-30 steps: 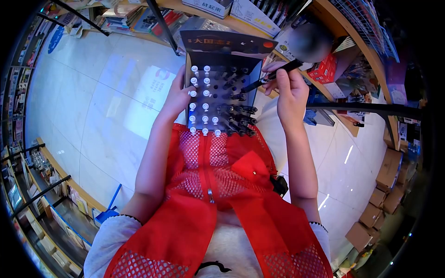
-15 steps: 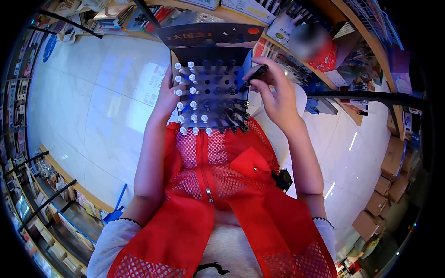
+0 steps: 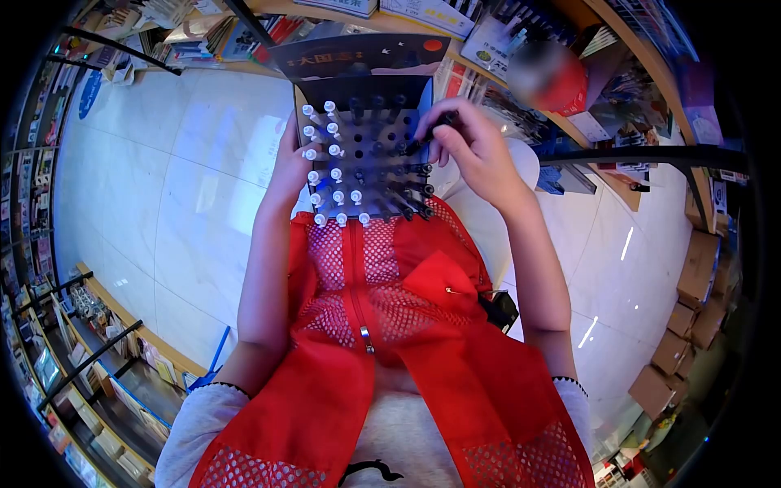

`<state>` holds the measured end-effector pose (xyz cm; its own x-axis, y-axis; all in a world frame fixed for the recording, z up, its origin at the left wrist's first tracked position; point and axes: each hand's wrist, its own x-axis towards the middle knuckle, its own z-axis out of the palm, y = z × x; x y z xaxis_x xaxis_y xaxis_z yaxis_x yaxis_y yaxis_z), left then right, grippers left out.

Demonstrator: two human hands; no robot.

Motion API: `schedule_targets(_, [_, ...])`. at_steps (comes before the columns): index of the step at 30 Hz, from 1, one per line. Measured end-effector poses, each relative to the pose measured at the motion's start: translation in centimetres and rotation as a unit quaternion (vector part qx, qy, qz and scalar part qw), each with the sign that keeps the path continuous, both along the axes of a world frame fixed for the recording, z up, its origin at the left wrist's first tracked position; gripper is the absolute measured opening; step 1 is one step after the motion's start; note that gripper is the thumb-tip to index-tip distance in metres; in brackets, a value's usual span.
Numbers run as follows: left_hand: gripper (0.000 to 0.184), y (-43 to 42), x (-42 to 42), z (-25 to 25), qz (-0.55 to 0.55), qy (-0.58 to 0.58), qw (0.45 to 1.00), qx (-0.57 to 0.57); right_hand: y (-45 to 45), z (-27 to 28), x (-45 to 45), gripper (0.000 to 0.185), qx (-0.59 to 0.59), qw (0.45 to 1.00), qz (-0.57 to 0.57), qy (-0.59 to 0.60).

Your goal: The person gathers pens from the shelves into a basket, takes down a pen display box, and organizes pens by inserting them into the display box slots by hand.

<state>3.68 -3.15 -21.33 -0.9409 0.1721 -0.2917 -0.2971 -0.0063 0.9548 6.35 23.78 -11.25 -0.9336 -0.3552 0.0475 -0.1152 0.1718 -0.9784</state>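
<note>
An open display box of pens (image 3: 374, 85) is in front of my red vest, its printed lid standing up at the back. White-capped pens (image 3: 334, 151) fill the left columns, while black pens (image 3: 423, 191) stand along the right and front. Several holes in the insert hold no pen. My left hand (image 3: 289, 175) grips the box's left side, its fingers partly hidden behind the wall. Pinched in my right hand (image 3: 478, 154) is a black pen (image 3: 444, 119), slanting down toward the holes on the right; whether its lower end sits in a hole I cannot tell.
Shelves with books and stationery (image 3: 488, 49) run along the far side, with a rounded red object (image 3: 561, 89) among them. More shelving (image 3: 98, 358) stands at left. Cardboard boxes (image 3: 671, 354) are stacked at right. A blue dustpan (image 3: 203, 376) lies by my left elbow.
My right hand has moved left and slightly down, bringing the black pen over the right-hand holes. The box has shifted slightly up and left in view, my left hand still on it.
</note>
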Motion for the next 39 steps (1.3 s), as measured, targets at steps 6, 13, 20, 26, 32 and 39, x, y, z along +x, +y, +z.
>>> schedule_targets(6, [0.062, 0.9, 0.4, 1.5, 0.023, 0.009, 1.0, -0.009, -1.1, 0.3, 0.0, 0.015, 0.144, 0.977, -0.026, 0.153])
schedule_targets(13, [0.061, 2.0, 0.7, 3.6, 0.05, 0.02, 0.999, 0.003, -0.6, -0.3, 0.1, 0.019, 0.184, 0.968, -0.035, 0.168])
schedule_targets(20, [0.06, 0.1, 0.1, -0.2, 0.05, 0.003, 0.999, -0.002, -0.5, 0.0, 0.4, 0.018, 0.156, 0.95, -0.082, 0.257])
schedule_targets(26, [0.064, 1.9, 0.9, 3.9, 0.049, 0.001, 0.998, -0.025, -0.6, -0.3, -0.1, 0.011, 0.165, 0.955, -0.085, 0.232])
schedule_targets(32, [0.066, 1.8, 0.3, 2.8, 0.013, 0.071, 0.997, -0.032, -0.2, 0.0, 0.6, 0.011, 0.192, 0.96, -0.097, 0.179])
schedule_targets(39, [0.075, 2.9, 1.7, 4.1, -0.021, 0.086, 0.996, -0.026, -0.6, 1.1, -1.2, 0.017, 0.307, 0.909, -0.157, 0.234])
